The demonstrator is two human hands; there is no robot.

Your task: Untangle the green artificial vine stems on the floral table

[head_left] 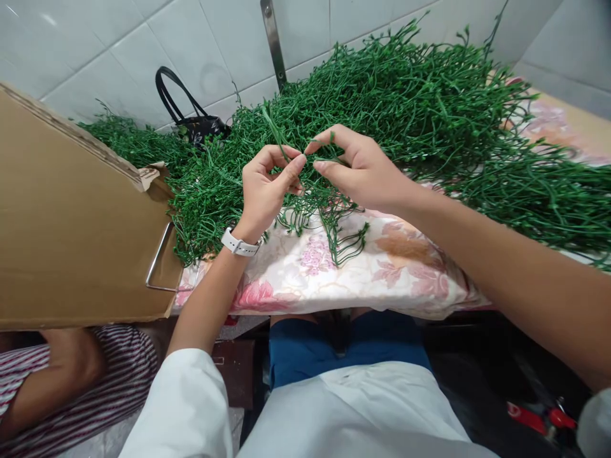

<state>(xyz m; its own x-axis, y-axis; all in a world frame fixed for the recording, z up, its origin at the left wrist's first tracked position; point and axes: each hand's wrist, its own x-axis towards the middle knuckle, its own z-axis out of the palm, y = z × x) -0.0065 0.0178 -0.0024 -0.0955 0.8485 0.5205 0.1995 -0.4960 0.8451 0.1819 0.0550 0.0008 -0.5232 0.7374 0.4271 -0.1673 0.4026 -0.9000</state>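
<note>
Through my head camera, my left hand (pixel 270 191) is curled nearly shut, its fingertips pinching a thin green plastic stem (pixel 275 130) at the near edge of a tangled heap of artificial green vine (pixel 396 108), which spreads over a pink-flowered cloth (pixel 334 273). My right hand (pixel 358 168) is half open, thumb and forefinger nearly meeting at the tangle – whether they grip, I can't tell. Working close at the fingertips parts stems without snagging. A flat brown cardboard sheet (pixel 81 210) stands left; a black handbag (pixel 191 121) sits far.
</note>
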